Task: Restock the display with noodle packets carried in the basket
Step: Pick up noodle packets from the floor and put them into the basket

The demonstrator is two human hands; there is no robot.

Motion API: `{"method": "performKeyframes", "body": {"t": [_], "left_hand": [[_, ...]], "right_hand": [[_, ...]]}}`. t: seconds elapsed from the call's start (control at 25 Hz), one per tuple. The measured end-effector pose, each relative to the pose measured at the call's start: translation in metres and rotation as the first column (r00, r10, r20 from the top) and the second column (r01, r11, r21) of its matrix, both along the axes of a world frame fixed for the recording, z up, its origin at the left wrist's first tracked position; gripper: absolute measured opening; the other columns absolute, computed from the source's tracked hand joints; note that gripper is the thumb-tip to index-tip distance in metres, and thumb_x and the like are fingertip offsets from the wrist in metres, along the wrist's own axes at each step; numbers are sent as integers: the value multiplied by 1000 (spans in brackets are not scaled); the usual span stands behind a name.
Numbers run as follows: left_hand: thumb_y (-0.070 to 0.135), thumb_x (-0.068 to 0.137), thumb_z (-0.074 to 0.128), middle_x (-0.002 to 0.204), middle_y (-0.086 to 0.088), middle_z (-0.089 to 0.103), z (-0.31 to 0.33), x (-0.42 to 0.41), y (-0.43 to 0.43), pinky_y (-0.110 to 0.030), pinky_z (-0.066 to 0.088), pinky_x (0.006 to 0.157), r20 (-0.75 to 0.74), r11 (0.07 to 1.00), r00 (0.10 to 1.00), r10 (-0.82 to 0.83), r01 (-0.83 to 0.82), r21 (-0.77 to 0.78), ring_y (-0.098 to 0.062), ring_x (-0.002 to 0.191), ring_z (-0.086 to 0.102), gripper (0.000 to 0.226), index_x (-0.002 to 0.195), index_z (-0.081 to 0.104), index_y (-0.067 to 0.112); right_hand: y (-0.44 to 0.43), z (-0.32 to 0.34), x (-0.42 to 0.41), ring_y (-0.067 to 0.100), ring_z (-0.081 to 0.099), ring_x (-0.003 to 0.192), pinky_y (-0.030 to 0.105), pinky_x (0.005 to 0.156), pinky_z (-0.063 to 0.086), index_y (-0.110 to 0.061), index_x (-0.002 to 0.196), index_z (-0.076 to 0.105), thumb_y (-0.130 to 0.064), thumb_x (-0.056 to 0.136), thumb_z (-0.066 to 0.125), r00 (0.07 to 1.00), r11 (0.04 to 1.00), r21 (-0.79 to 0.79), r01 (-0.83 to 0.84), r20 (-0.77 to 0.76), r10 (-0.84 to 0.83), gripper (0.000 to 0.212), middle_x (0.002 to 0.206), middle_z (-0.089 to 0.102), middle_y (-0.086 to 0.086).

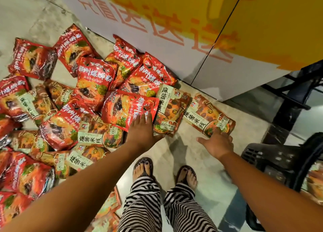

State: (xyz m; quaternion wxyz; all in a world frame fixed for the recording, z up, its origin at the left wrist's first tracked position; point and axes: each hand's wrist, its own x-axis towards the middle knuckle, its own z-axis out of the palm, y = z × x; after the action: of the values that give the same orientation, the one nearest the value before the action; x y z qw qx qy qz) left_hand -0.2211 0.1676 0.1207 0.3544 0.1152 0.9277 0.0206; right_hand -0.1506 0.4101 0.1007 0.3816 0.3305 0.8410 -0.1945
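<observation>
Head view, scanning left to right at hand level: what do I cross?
Heap of red noodle packets → left hand → brown packet by its fingers → lone brown packet under the right hand → black basket.

A pale speckled stone floor (195,154) carries a heap of glossy red and orange-brown noodle packets (97,84) across the frame's left.

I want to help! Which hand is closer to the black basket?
Right. The right hand is just left of the black basket, resting on a packet. The left hand is farther left.
</observation>
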Motion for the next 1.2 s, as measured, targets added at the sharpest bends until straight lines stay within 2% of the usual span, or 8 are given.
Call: {"method": "performKeyframes", "body": {"t": [0.28, 0.44, 0.68, 0.76, 0.88, 0.96, 1.04, 1.2], "left_hand": [[73, 82, 53, 160, -20, 23, -113, -70, 11, -47, 20, 120, -141, 995, 990, 17, -3, 99, -37, 147, 22, 110, 156, 6, 7], [74, 73, 64, 145, -19, 44, -183, -97, 31, -44, 37, 109, -258, 989, 964, 66, -29, 147, -36, 133, 42, 118, 155, 11, 6], [73, 65, 72, 129, -22, 50, -246, -124, 43, -44, 46, 97, -382, 936, 886, 262, -138, 322, -37, 120, 48, 107, 137, 35, 3], [70, 62, 77, 118, -16, 55, -251, -130, 46, -42, 49, 88, -329, 880, 876, 352, -190, 434, -34, 111, 53, 97, 125, 42, 4], [57, 63, 84, 92, 1, 57, -245, -136, 41, -33, 44, 65, -79, 779, 916, 393, -286, 559, -21, 88, 57, 75, 105, 41, 13], [53, 64, 86, 86, 6, 59, -242, -134, 39, -31, 44, 63, -20, 798, 942, 334, -271, 539, -19, 84, 60, 60, 94, 48, 18], [56, 64, 84, 84, 5, 65, -246, -132, 42, -33, 50, 68, -66, 891, 977, 201, -155, 426, -19, 83, 64, 49, 85, 56, 22], [47, 73, 82, 96, -1, 71, -258, -136, 39, -34, 54, 76, -139, 953, 985, 100, -54, 299, -21, 87, 66, 41, 96, 67, 17]], "right_hand": [[14, -121, -29, 38, 36, 132, 46, 108, 35, -18, 144, 31, -65, 78, 68, 988, 992, 52, 116, -111, -110, 89, 141, 43, 19], [28, -188, -72, 38, 24, 140, 46, 114, 28, -22, 151, 22, -72, 73, 67, 984, 995, 89, 51, -177, -35, 103, 151, 29, 19], [70, -257, -107, 38, 23, 143, 48, 114, 27, -18, 154, 15, -77, 67, 66, 956, 975, 224, 13, -289, 53, 117, 156, 25, 19], [73, -266, -98, 36, 24, 143, 48, 112, 27, -20, 152, 19, -80, 67, 64, 959, 969, 243, -31, -265, 97, 114, 156, 26, 16], [81, -258, -85, 33, 33, 139, 49, 108, 29, -21, 147, 29, -85, 60, 62, 963, 965, 242, -99, -220, 154, 113, 152, 35, 12], [83, -255, -74, 33, 39, 134, 51, 106, 31, -21, 142, 35, -88, 55, 62, 968, 971, 237, -31, -235, 88, 113, 146, 43, 11], [80, -258, -68, 34, 39, 132, 50, 105, 30, -21, 140, 37, -87, 56, 64, 965, 966, 257, -3, -252, 70, 110, 143, 46, 12], [84, -245, -75, 33, 44, 130, 48, 107, 30, -21, 138, 40, -74, 54, 78, 961, 980, 196, -9, -268, 62, 106, 139, 52, 9]]}}
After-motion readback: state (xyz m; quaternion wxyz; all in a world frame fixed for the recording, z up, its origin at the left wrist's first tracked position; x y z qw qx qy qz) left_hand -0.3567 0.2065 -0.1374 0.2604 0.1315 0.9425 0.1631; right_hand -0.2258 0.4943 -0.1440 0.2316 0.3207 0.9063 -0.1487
